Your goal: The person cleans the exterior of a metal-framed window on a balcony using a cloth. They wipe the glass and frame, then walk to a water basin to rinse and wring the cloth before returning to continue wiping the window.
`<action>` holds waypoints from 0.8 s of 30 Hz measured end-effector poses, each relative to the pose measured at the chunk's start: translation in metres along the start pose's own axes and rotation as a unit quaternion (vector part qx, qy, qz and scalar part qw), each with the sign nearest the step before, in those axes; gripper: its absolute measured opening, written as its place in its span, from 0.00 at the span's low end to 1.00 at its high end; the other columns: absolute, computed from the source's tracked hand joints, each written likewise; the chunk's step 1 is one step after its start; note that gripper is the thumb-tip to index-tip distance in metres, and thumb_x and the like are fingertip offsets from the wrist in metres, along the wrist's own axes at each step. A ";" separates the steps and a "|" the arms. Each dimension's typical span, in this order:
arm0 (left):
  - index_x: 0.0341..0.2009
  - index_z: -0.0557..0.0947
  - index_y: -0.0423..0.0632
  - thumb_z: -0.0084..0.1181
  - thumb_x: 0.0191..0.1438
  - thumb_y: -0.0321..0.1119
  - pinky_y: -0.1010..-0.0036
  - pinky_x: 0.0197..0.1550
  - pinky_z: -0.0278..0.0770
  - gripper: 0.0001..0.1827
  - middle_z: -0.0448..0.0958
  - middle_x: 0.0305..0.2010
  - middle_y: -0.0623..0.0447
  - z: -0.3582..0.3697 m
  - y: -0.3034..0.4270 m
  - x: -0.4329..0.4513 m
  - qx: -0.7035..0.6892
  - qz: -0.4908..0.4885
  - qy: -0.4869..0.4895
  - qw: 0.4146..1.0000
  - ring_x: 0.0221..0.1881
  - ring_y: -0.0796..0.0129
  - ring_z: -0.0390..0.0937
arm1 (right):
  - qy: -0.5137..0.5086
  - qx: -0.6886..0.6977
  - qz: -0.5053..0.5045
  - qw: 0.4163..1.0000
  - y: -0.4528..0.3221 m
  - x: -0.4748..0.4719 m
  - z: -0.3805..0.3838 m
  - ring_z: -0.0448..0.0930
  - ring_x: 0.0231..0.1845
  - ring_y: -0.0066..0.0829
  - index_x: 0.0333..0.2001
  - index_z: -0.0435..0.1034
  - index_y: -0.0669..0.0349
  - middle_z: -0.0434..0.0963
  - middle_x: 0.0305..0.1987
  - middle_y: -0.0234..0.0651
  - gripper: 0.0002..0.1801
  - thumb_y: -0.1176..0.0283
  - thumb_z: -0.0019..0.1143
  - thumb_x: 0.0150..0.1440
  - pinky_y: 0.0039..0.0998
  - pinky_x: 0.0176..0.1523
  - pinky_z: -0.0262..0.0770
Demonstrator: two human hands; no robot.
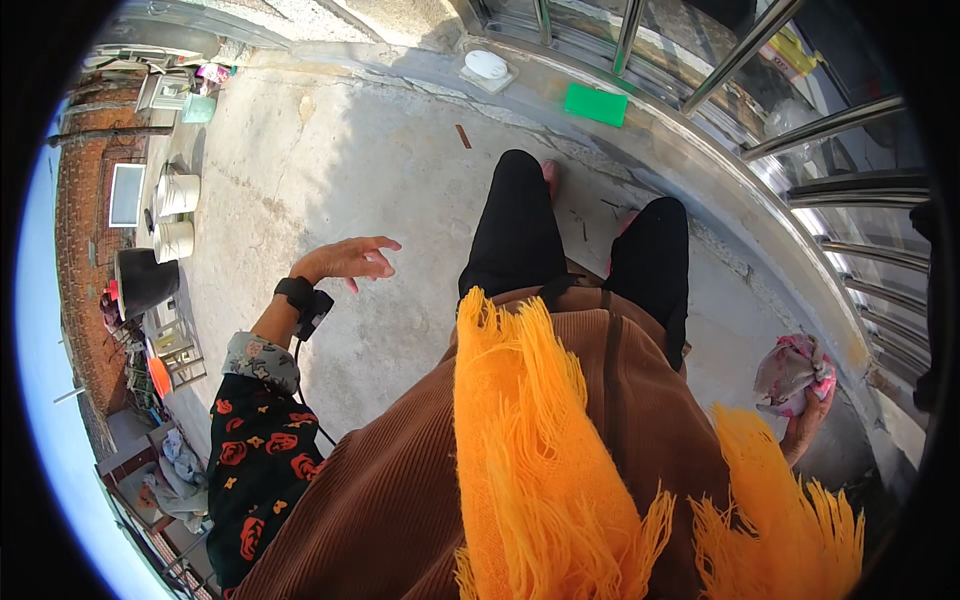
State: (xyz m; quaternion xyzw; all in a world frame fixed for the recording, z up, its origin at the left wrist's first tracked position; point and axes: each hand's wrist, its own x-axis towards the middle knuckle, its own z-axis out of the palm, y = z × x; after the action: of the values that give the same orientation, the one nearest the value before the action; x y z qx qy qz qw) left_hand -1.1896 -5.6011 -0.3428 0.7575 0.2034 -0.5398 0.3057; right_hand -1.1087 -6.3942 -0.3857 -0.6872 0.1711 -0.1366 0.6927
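My left hand [346, 261] hangs over the concrete floor [390, 202] with its fingers apart, and nothing is in it. A black strap with a small black device [307, 304] sits on that wrist, and a cable runs from it. At the right, my right hand [808, 421] is closed around a crumpled grey and pink cloth bundle [791, 375]. Part of that hand is hidden behind the bundle. A fringed orange scarf [525, 435] hangs down my front over a brown corduroy garment [405, 450].
Metal bars [739, 56] line a raised ledge at the right. On the ledge lie a green rectangular piece [596, 105] and a white round object [486, 64]. White buckets [178, 193], a large black tub [148, 281] and an orange stool-like object [158, 373] stand by a brick wall [90, 202] at the left.
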 end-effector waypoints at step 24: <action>0.58 0.72 0.44 0.57 0.56 0.50 0.70 0.45 0.79 0.30 0.78 0.47 0.46 -0.140 0.241 -0.156 0.084 0.635 0.090 0.762 0.44 0.63 0.79 | -0.616 -0.108 0.085 0.776 -0.096 -0.068 0.394 0.77 0.46 0.25 0.50 0.71 0.65 0.79 0.42 0.36 0.21 0.75 0.60 0.50 0.23 0.48 0.73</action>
State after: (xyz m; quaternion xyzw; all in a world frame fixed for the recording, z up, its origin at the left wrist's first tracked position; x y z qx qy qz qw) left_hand -0.9911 -5.6782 -0.1053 0.7809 -0.3438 -0.1660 0.4944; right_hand -0.9986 -6.0103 -0.2877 -0.6778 -0.2208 0.3945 0.5798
